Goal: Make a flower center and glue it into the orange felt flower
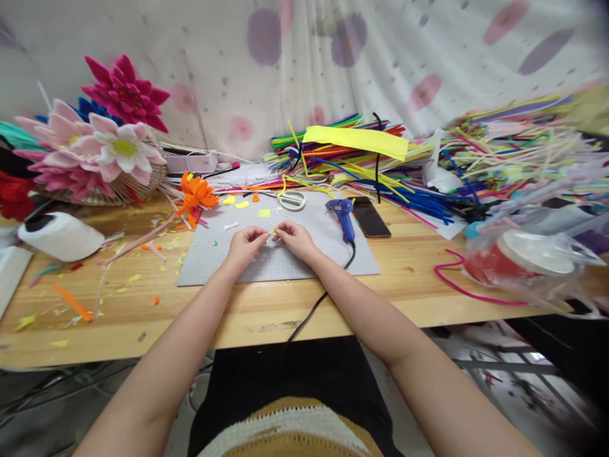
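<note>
Over the grey mat, my left hand and my right hand meet fingertip to fingertip, both closed in a pinch. Between them is a small white and yellow piece, too small to make out fully. White-handled scissors lie just beyond my hands. Yellow felt bits and a small white bow-shaped piece rest on the mat. A blue glue gun lies at the mat's right side, its cord running under my right forearm.
A phone lies beside the glue gun. Heaped pipe cleaners fill the back right, with a yellow felt strip on top. To the left are an orange flower, a white spool and a basket of lotus flowers. Scraps dot the wooden table.
</note>
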A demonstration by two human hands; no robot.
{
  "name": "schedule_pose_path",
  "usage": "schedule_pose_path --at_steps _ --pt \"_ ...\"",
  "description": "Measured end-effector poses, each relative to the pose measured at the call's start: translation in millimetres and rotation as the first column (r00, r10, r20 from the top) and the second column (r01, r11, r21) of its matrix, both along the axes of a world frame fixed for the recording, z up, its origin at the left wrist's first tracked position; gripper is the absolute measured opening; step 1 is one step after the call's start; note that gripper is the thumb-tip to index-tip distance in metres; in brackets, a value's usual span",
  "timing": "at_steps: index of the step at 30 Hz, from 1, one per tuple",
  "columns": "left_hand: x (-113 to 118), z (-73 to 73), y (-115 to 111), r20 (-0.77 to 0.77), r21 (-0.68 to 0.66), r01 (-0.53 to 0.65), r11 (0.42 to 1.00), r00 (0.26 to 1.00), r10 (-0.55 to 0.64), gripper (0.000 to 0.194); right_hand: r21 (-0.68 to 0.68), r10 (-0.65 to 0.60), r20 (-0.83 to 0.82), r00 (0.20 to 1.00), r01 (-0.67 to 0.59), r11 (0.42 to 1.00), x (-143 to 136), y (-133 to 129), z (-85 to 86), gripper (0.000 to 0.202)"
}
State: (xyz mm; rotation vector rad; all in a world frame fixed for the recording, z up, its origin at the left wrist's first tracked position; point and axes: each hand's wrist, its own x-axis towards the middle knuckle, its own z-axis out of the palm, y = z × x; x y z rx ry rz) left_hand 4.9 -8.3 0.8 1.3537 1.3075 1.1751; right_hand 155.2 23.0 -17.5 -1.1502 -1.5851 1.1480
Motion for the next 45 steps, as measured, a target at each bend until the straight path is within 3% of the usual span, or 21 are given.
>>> schedule_pose_path --at_steps 8,27,36,45 --pt "0.3 -1.0 0.7 -0.006 -0.016 -0.025 1.0 1.0 0.025 0.03 -0.016 0.099 -0.014 0.995 -0.099 0.995 -1.5 -3.4 2.9 0.005" --pt "1.6 -2.9 1.9 -0.071 -0.025 -0.038 0.999 0.997 0.036 0.027 -0.102 0.166 -0.133 0.977 -0.18 0.978 -0.1 -4.6 4.2 0.005" --pt "5.0 4.2 0.4 0.002 -0.071 -0.028 0.997 1.0 0.028 0.031 -0.097 0.151 -0.114 0.982 -0.163 0.982 0.0 -4.7 4.2 0.008" --pt "4.6 1.9 1.6 -0.036 -0.079 -0.05 0.996 0.998 0.047 0.022 -0.033 0.172 -0.043 0.984 -0.174 0.984 -0.1 -4.3 2.5 0.01"
